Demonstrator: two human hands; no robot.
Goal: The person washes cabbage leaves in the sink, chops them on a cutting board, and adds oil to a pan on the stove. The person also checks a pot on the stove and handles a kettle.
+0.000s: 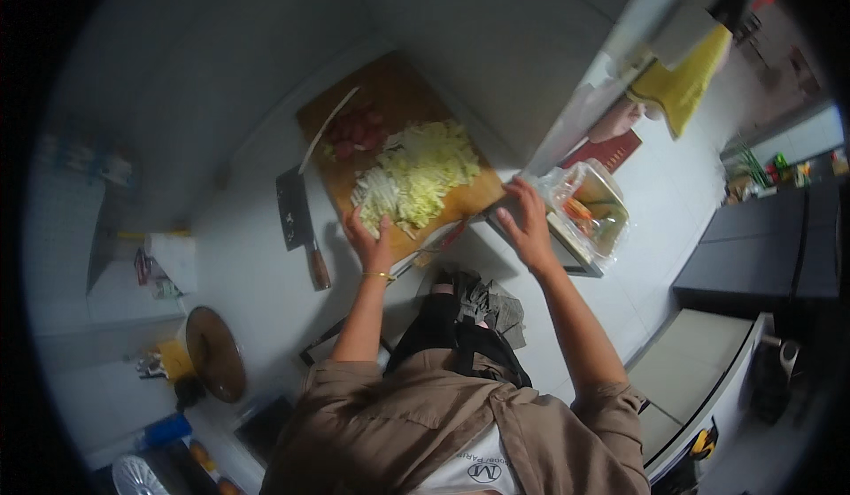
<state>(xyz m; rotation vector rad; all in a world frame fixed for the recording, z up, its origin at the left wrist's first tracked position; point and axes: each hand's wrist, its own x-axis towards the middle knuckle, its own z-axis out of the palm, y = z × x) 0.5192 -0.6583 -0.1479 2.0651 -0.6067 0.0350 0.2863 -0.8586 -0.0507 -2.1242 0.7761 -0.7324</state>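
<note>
A wooden cutting board (392,83) lies before me on a white counter, bearing a heap of shredded cabbage (425,169) and some reddish-pink pieces (355,130) behind it. My left hand (370,232) is at the board's near left edge, with fingers spread against the cabbage and nothing plainly gripped. At the board's right corner rests my right hand (528,219); its fingers touch the edge, and whether they grip it cannot be told. A cleaver with a wooden handle (295,213) lies left of the board. One long pale strip (329,130) crosses the board's left edge.
To the right, a container lined with clear plastic (597,209) holds orange and green scraps. A dark red box (607,149) and a yellow cloth (684,86) are farther right. A round brown lid (214,354) stands at the lower left. A grey wall borders the board's far side.
</note>
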